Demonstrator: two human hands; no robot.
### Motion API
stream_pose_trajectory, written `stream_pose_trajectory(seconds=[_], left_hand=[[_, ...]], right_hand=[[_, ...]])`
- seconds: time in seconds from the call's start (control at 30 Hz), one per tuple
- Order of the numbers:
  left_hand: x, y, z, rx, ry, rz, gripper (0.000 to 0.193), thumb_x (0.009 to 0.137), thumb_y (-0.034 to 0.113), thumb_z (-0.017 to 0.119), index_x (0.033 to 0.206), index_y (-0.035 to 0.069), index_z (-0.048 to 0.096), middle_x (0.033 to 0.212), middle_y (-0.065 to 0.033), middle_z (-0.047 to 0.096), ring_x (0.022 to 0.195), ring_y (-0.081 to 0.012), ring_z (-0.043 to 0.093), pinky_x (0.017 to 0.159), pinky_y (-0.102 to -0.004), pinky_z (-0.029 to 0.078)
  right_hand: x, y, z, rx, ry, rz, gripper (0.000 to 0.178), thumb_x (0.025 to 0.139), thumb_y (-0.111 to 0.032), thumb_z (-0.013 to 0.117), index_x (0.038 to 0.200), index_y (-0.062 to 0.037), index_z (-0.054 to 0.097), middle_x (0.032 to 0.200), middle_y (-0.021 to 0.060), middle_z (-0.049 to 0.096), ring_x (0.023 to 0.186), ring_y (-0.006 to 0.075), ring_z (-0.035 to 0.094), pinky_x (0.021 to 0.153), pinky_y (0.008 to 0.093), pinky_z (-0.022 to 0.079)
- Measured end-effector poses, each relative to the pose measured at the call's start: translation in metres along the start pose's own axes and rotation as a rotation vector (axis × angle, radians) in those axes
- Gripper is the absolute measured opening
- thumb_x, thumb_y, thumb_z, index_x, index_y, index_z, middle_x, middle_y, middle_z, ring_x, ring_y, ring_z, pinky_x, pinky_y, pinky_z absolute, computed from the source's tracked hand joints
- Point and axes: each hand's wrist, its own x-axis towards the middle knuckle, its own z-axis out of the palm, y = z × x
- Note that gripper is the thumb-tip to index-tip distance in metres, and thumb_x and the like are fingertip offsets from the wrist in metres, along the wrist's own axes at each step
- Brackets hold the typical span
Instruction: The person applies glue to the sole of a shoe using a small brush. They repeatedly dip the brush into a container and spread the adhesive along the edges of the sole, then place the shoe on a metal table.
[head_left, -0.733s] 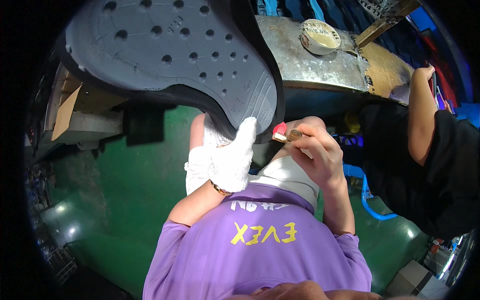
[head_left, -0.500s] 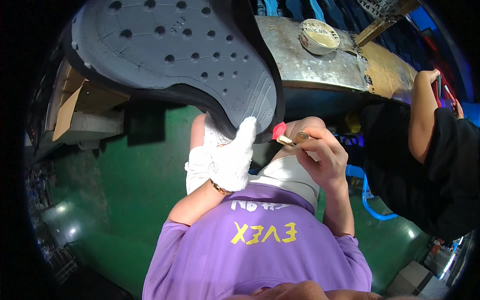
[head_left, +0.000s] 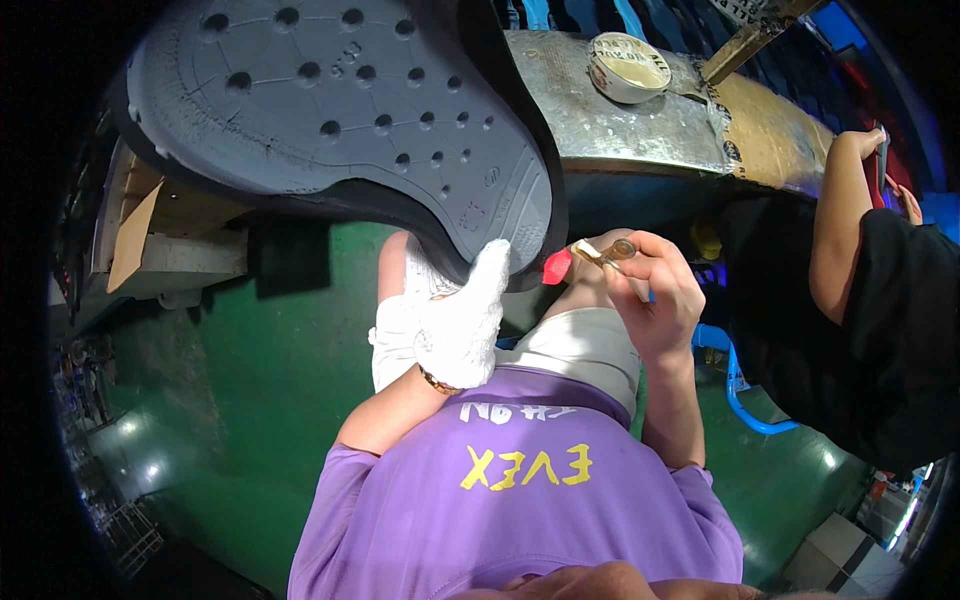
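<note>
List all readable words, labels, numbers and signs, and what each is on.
Purple T-shirt: yellow lettering, upside down, legible; wording withheld.
Same shirt: white lettering nearer the hem; wording withheld.
Gray sole-shaped piece: molded marks, too small to read.
White bowl: dark rim print, too blurred.
Brown bench tape: dark print, too small.

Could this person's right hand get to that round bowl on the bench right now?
Probably yes: nothing shows between the right hand and the bowl on the bench, and the big grey piece lies to the left. The hand holds a small red-tipped tool, though, so grasping might mean putting that down.
</note>
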Motion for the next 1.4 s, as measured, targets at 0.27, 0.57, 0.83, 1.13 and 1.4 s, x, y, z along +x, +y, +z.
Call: stream_pose_trajectory(seconds=[0.27, 0.57, 0.83, 1.13, 1.4], left_hand=[[-0.002, 0.004, 0.0, -0.017, -0.052, 0.002, 0.036, 0.091, -0.006, 0.064, 0.124, 0.001, 0.055, 0.111, -0.0123, 0.068, 0.094, -0.0193, 0.069, 0.08, -0.0294, 0.057], [0.0, 0.007, 0.004, -0.04, -0.099, 0.053, 0.035, 0.093, -0.004, 0.064, 0.126, -0.001, 0.055, 0.108, -0.0129, 0.069, 0.088, -0.0175, 0.069, 0.076, -0.0272, 0.057], [-0.005, 0.02, 0.007, -0.111, -0.053, -0.041, 0.041, 0.09, -0.007, 0.065, 0.129, 0.0, 0.053, 0.113, -0.0126, 0.067, 0.095, -0.0194, 0.068, 0.083, -0.0301, 0.056], [-0.001, 0.003, 0.002, -0.023, -0.034, 0.062, 0.042, 0.09, -0.008, 0.064, 0.129, 0.0, 0.052, 0.113, -0.0127, 0.067, 0.094, -0.0205, 0.068, 0.083, -0.0306, 0.056], [-0.008, 0.015, 0.004, -0.185, -0.077, -0.057, 0.049, 0.088, 0.001, 0.073, 0.133, 0.001, 0.053, 0.112, -0.0083, 0.067, 0.093, -0.0145, 0.066, 0.077, -0.0256, 0.053]], right_hand=[[0.001, 0.0, 0.003, 0.075, -0.147, -0.008, 0.029, 0.072, 0.001, 0.081, 0.091, -0.0057, 0.06, 0.101, 0.0153, 0.066, 0.08, 0.0301, 0.066, 0.066, 0.0366, 0.054], [-0.002, -0.013, -0.001, 0.117, -0.232, -0.124, 0.025, 0.067, 0.006, 0.082, 0.082, -0.0029, 0.063, 0.1, 0.0117, 0.067, 0.078, 0.0252, 0.069, 0.063, 0.0313, 0.055], [-0.007, -0.011, 0.003, 0.053, -0.131, -0.048, 0.023, 0.07, 0.006, 0.081, 0.083, -0.0027, 0.063, 0.1, 0.0122, 0.068, 0.081, 0.0237, 0.069, 0.067, 0.0296, 0.056], [-0.004, 0.001, -0.005, -0.003, -0.076, -0.058, 0.029, 0.074, 0.001, 0.081, 0.094, -0.0051, 0.061, 0.104, 0.0147, 0.067, 0.083, 0.0284, 0.069, 0.07, 0.0353, 0.056], [-0.007, -0.011, -0.002, 0.042, -0.147, -0.108, 0.024, 0.067, 0.005, 0.081, 0.08, -0.0029, 0.063, 0.101, 0.0126, 0.068, 0.079, 0.025, 0.068, 0.067, 0.0316, 0.055]])
